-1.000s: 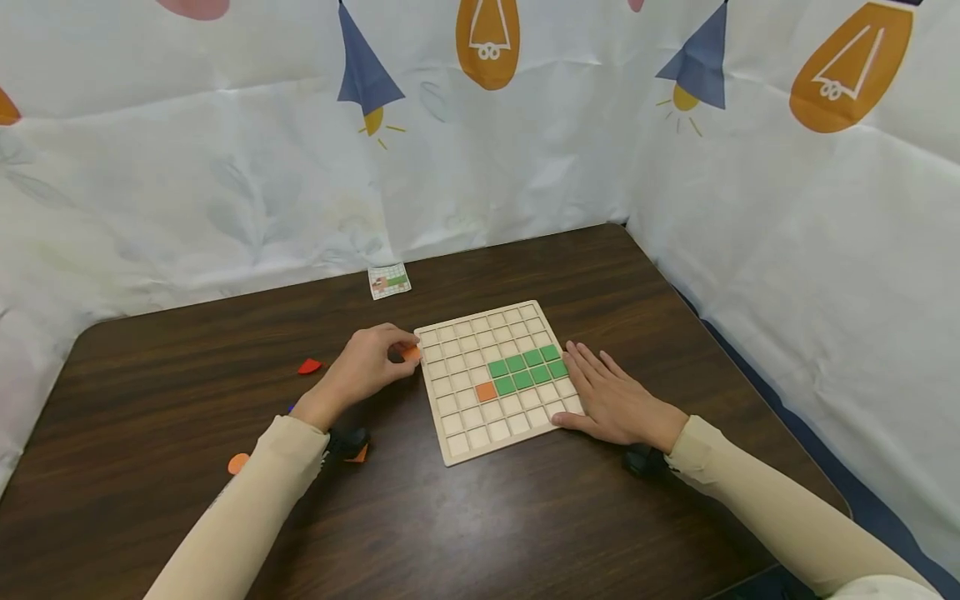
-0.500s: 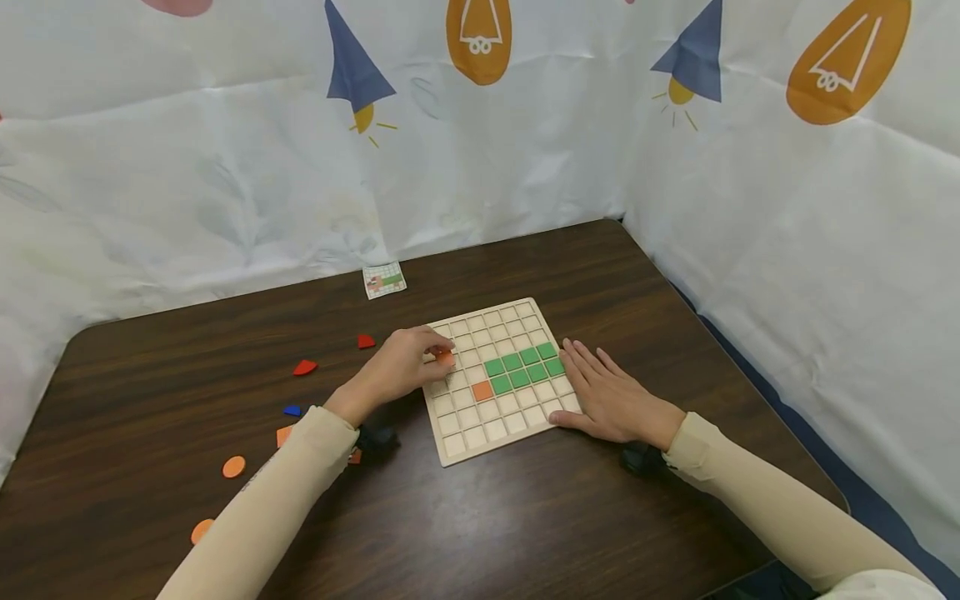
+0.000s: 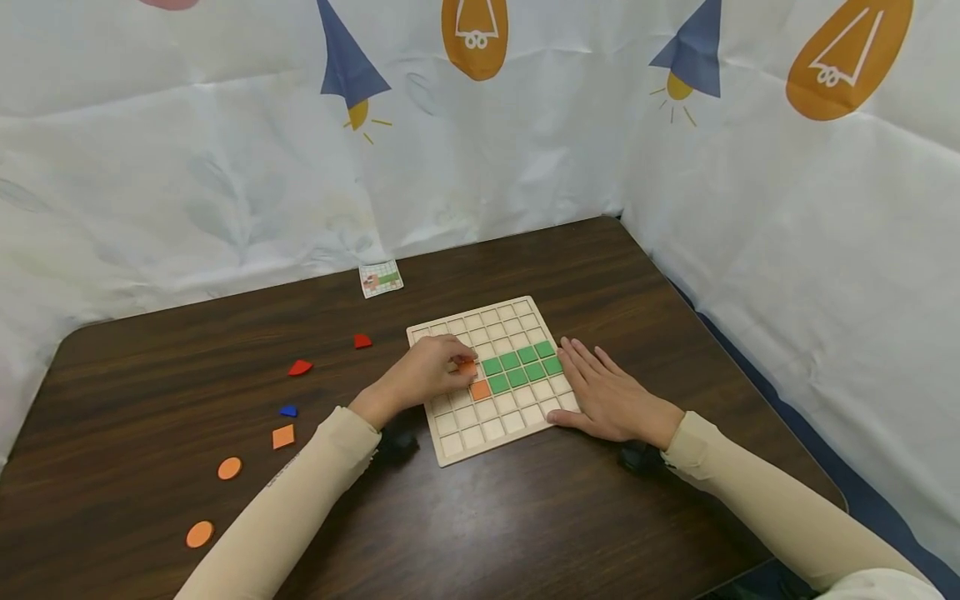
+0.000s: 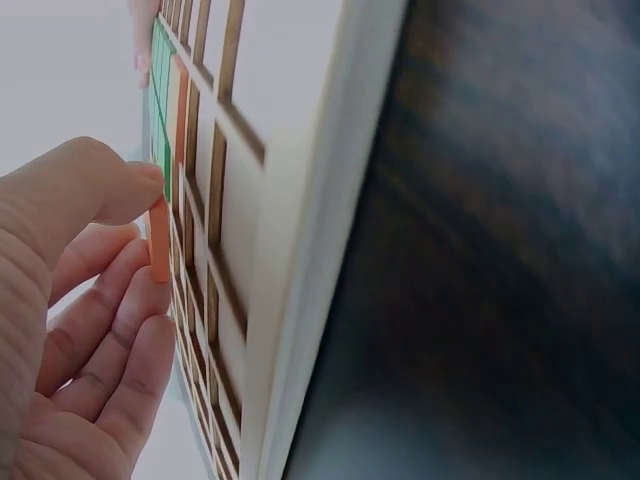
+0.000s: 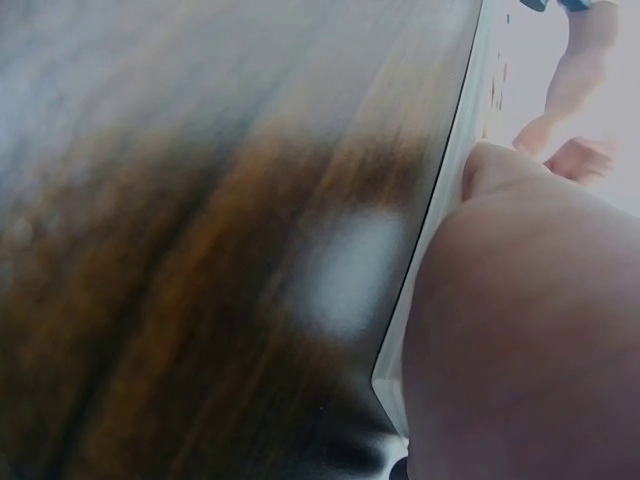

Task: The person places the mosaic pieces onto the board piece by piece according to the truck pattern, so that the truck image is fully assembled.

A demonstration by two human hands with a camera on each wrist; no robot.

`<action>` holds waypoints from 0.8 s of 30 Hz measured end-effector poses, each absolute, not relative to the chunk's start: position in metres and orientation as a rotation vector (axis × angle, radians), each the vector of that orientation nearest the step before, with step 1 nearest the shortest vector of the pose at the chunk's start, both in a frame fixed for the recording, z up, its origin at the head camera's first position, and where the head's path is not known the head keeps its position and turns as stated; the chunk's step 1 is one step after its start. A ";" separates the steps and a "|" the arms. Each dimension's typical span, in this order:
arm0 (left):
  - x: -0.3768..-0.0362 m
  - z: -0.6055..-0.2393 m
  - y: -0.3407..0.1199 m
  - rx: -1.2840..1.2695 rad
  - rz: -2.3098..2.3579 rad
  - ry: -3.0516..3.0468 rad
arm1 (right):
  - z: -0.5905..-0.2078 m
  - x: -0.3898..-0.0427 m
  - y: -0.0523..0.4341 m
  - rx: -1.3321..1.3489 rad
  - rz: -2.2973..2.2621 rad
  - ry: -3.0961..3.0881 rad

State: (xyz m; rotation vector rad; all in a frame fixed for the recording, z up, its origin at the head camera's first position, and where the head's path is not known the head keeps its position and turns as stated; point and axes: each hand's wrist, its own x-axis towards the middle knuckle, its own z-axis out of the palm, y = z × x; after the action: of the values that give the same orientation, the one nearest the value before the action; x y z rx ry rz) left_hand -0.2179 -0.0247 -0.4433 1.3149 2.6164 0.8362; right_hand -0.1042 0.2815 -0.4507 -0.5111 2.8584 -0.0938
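left hand (image 3: pixel 423 375) pinches an orange tile (image 3: pixel 468 366) between thumb and fingertips, holding it over the board (image 3: pixel 450 446), just left of the green tiles (image 3: pixel 522 369) and just above a second orange tile (image 3: pixel 481 389) already seated in a cell. in the left wrist view the pinched tile (image 4: pixel 159 240) stands on edge against the grid, thumb on top, fingers (image 4: pixel 110 330) under it. right hand (image 3: pixel 611 396) lies flat with fingers straight and together, palm down on the board's right edge, fingertips touching the green row's end. well left of the left hand, loose pieces lie on the table (image 3: pixel 525 517): two red shapes (image 3: pixel 300 367), a blue bit (image 3: pixel 288 411), an orange diamond (image 3: pixel 282 436) and two orange discs (image 3: pixel 228 468). beyond the left hand, a small card (image 3: pixel 381 278) sits near the backdrop.
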 end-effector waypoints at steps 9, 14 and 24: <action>-0.216 -0.446 -0.017 1.290 0.813 2.597 | -0.449 -0.104 0.280 -0.500 -0.101 2.845; -0.216 -0.445 -0.017 1.306 0.812 2.592 | -0.449 -0.104 0.280 -0.497 -0.099 2.843; -0.217 -0.446 -0.016 1.321 0.834 2.577 | -0.450 -0.104 0.282 -0.501 -0.098 2.848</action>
State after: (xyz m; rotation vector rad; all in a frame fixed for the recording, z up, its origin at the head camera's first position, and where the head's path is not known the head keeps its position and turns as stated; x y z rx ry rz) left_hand -0.2168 -0.0165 -0.4457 1.3213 2.5771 0.8342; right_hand -0.1045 0.2818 -0.4497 -0.5005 2.8478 -0.0976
